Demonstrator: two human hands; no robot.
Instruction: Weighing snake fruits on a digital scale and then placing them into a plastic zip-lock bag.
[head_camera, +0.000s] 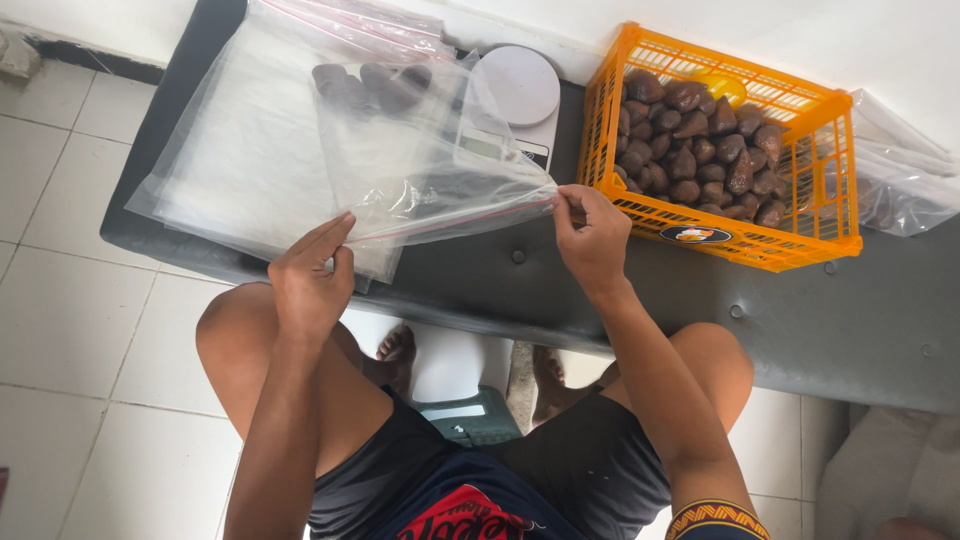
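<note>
My left hand (312, 278) and my right hand (590, 238) each pinch one end of the zip edge of a clear plastic bag (420, 170), held stretched above a dark padded bench (860, 310). Several dark brown scaly fruits (372, 86) lie inside the bag near its far end. The bag partly covers a white digital kitchen scale (518, 92). To the right stands an orange plastic crate (830, 215) filled with several more of the brown fruits (700, 150).
A stack of empty clear bags (240, 170) lies on the bench's left part. More crumpled clear plastic (905, 170) sits right of the crate. Below the bench, between my bare feet, a bathroom scale (465, 415) rests on white floor tiles (90, 330).
</note>
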